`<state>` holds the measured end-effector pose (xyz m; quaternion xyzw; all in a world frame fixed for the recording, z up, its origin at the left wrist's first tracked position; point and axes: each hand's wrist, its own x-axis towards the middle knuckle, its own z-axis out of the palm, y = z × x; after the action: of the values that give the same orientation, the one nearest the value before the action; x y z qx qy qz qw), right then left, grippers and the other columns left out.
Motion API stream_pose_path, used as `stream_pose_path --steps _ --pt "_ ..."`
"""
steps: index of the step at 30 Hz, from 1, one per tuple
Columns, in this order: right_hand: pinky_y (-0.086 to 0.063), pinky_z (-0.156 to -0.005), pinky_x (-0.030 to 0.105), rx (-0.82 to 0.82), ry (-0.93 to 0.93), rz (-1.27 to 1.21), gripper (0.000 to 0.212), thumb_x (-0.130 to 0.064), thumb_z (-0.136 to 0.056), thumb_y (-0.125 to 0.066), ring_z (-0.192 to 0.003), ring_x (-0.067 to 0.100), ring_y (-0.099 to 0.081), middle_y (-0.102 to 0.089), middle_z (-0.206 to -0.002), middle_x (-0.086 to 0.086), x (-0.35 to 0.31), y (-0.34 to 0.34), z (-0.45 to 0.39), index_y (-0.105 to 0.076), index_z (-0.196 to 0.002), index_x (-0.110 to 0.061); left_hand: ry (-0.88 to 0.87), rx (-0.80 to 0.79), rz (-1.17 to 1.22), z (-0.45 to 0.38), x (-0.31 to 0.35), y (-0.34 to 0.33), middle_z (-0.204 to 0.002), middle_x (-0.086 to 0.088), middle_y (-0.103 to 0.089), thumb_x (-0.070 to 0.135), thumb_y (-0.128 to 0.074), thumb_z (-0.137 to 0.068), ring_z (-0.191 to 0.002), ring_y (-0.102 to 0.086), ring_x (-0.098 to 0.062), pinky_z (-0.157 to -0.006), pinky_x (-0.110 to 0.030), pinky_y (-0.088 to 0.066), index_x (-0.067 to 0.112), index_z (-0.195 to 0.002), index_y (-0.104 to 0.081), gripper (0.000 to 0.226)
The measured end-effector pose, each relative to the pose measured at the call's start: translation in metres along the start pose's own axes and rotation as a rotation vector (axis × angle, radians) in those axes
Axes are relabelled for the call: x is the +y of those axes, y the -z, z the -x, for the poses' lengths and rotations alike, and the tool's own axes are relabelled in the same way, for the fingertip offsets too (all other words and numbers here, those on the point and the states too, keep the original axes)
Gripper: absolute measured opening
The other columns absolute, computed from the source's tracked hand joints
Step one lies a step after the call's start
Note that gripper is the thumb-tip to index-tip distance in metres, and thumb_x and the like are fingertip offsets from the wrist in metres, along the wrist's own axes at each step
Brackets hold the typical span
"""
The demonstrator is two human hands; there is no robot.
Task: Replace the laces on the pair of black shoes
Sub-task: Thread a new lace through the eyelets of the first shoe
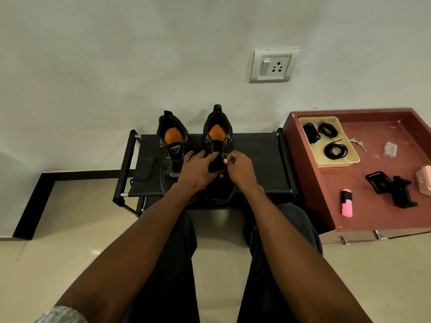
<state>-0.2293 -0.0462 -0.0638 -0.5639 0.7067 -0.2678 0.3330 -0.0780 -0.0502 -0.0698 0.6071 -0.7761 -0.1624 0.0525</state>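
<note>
— Shoes?
— Pair of black shoes side by side on a low black fabric rack (256,159), heels toward the wall, orange insoles showing. Left shoe (173,145) untouched, grey laces loose across its front. Right shoe (217,136) under both hands.

— Left hand (198,170)?
— Laid over the tongue of the right shoe, fingers fairly straight and spread, pressing down.

— Right hand (239,167)?
— Curled at the eyelet edge of the same shoe, fingertips pinched together. Probably pinching a lace end, but too small and dark to confirm.

— New laces?
— Three coils of black laces (335,150) in a shallow yellow tray (349,163), at the far-left corner of a red-brown tabletop (373,217), right of the rack.

— Anything else there?
— Keys (358,142) just beside the tray, a small clear plastic piece (390,149), a black phone clamp (391,188), a pink-and-black highlighter (346,202), a pink box (425,179) at the frame edge. Switch and socket plate (274,65) on the wall above.
</note>
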Motion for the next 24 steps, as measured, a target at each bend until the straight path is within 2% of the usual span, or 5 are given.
stream_pose_path --steps 4,9,17,20,24 --pt "-0.043 -0.054 0.029 -0.021 -0.109 -0.028 0.010 -0.017 -0.099 -0.052 -0.071 0.019 -0.059 -0.062 -0.088 0.007 -0.005 0.002 -0.002 -0.056 -0.092 -0.012 0.018 0.046 0.037 0.002 0.003 -0.004 -0.153 -0.015 -0.043 0.055 -0.066 -0.087 -0.147 -0.030 -0.025 -0.122 -0.043 -0.006 0.030 -0.153 -0.034 0.078" --pt "-0.056 -0.052 0.028 0.059 -0.254 -0.799 0.012 -0.004 -0.104 -0.044 -0.056 0.018 -0.063 -0.063 -0.078 0.012 -0.024 0.024 0.003 -0.051 -0.093 -0.004 0.052 0.072 0.105 0.006 0.008 -0.002 -0.153 -0.013 -0.044 0.054 -0.068 -0.086 -0.147 -0.029 -0.026 -0.120 -0.043 -0.013 0.028 -0.152 -0.036 0.078" --pt "-0.059 -0.078 0.034 0.251 0.290 -1.395 0.010 0.003 -0.099 -0.052 -0.077 0.026 -0.072 -0.069 -0.087 0.015 -0.119 0.142 0.028 -0.056 -0.092 -0.003 0.082 0.095 0.175 0.010 0.011 -0.003 -0.154 -0.012 -0.043 0.053 -0.070 -0.085 -0.147 -0.029 -0.027 -0.121 -0.042 -0.011 0.029 -0.151 -0.037 0.078" --pt "-0.058 -0.078 0.033 0.247 0.484 -1.433 0.012 0.004 -0.100 -0.050 -0.084 0.031 -0.073 -0.070 -0.090 0.016 -0.146 0.167 0.039 -0.055 -0.091 -0.002 0.082 0.097 0.174 0.011 0.012 -0.001 -0.154 -0.011 -0.042 0.052 -0.070 -0.086 -0.145 -0.033 -0.028 -0.121 -0.043 -0.012 0.028 -0.151 -0.037 0.077" --pt "-0.058 -0.079 0.032 0.403 0.457 -1.301 0.009 0.001 -0.100 -0.052 -0.089 0.027 -0.073 -0.071 -0.094 0.012 -0.141 0.148 0.041 -0.056 -0.093 -0.003 0.084 0.101 0.178 0.012 0.012 -0.001 -0.154 -0.010 -0.042 0.051 -0.070 -0.086 -0.144 -0.034 -0.027 -0.121 -0.043 -0.012 0.029 -0.152 -0.037 0.077"
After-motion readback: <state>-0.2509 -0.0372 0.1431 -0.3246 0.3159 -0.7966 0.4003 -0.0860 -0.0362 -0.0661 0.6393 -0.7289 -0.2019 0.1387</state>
